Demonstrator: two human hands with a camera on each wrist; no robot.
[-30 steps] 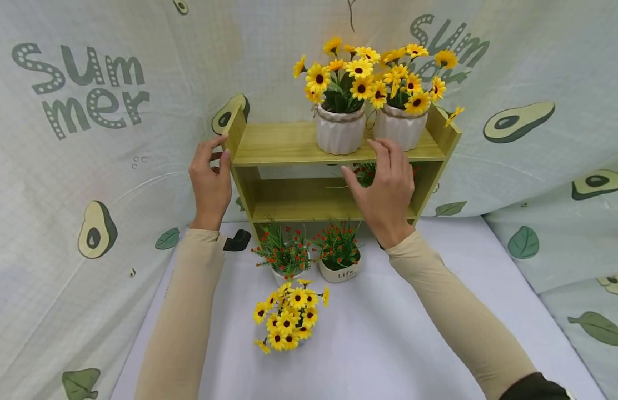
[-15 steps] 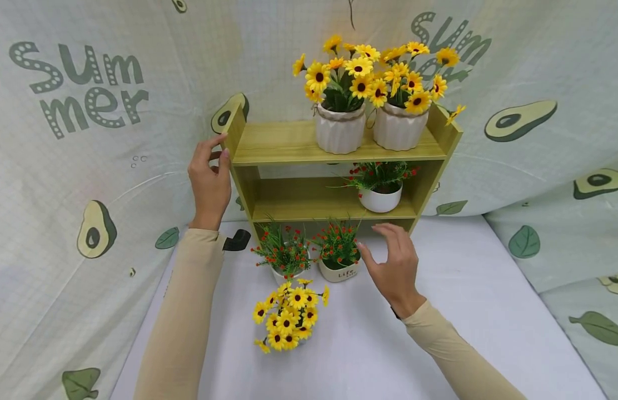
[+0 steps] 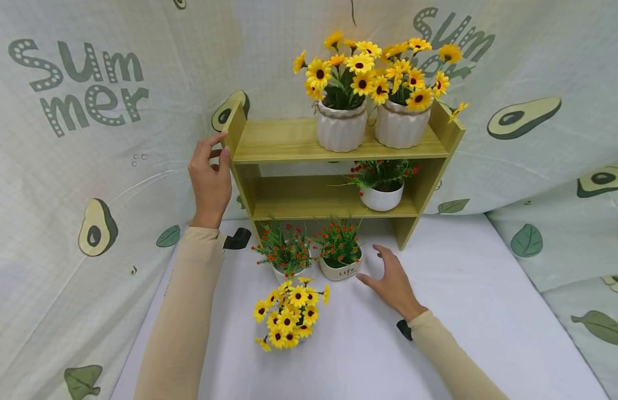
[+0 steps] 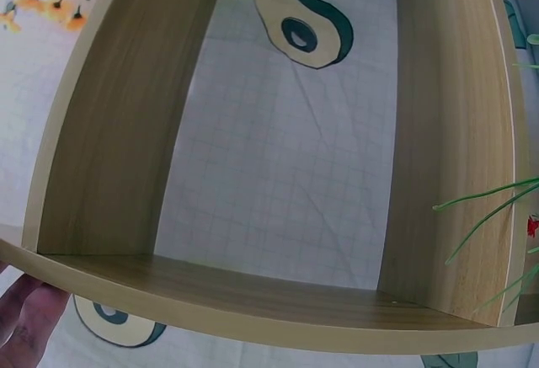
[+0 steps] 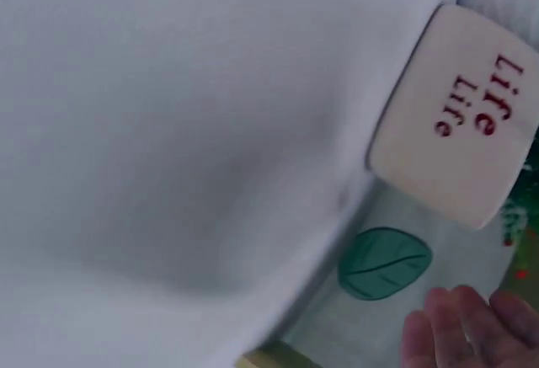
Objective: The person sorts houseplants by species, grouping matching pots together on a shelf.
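My left hand [image 3: 210, 180] touches the upper left side panel of the wooden shelf [image 3: 309, 213], fingertips at its edge. To the right of a cream pot [image 3: 340, 271] marked "Life", my right hand [image 3: 393, 280] is spread with thumb and fingers apart, holding nothing. That pot carries red-flowered grass and stands on the table before the shelf; its lettering shows large in the right wrist view. Beside it is a white pot of red-flowered grass [image 3: 284, 253]. Nearer to me stands a pot of yellow daisies [image 3: 287, 319], its pot mostly hidden by the blooms.
Two ribbed white pots [image 3: 341, 130] of yellow daisies stand on the top board, toward the right. A round white pot [image 3: 382, 197] with red-flowered grass sits on the middle board at right. A printed cloth [image 3: 104, 166] hangs behind; white cloth [image 3: 469, 289] covers the table.
My right hand has come down from the middle board, now beside the "Life" pot, uncovering the round white pot on that board. The left hand stays at the shelf's side.
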